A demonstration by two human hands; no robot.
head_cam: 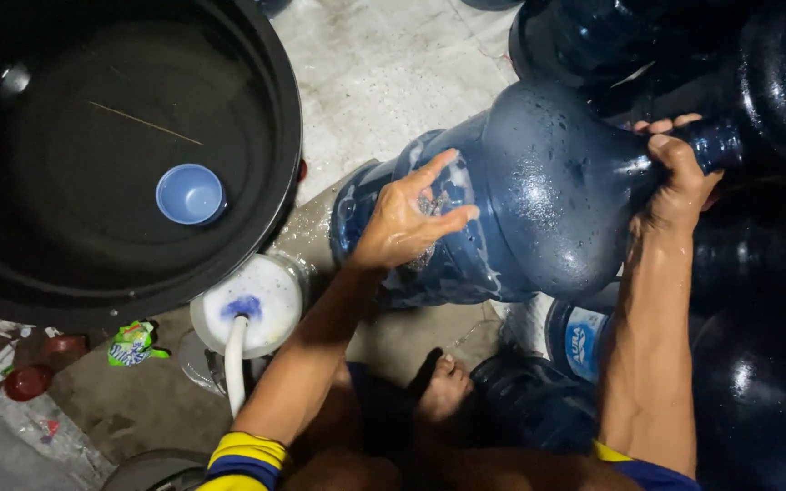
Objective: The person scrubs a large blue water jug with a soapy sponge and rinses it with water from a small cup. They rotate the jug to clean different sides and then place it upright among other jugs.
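Blue translucent plastic, wet and glossy, fills the middle of what we see: a large round-shouldered water jug (520, 191) lies tipped on its side, its long axis running from the base at lower left to the narrow neck at upper right. Our right hand (680, 177) is clenched around that neck, fingers (661, 125) wrapped over it. Our left hand (407, 218) rests flat against the jug's ribbed lower body, fingers (434, 168) spread and not closed on anything. So the jug sits between our two hands, the left nearer its base, the right at its mouth end, above the wet concrete floor (384, 64).

Foam or soapy water clings inside the jug near our left palm. Left of us stands a big black round plastic tub (266, 100) with a small light-blue plastic bowl (190, 194) in it. Below the tub a white hose (236, 364) runs to a round white container (261, 300). More dark blue jugs (766, 382) crowd the right side.
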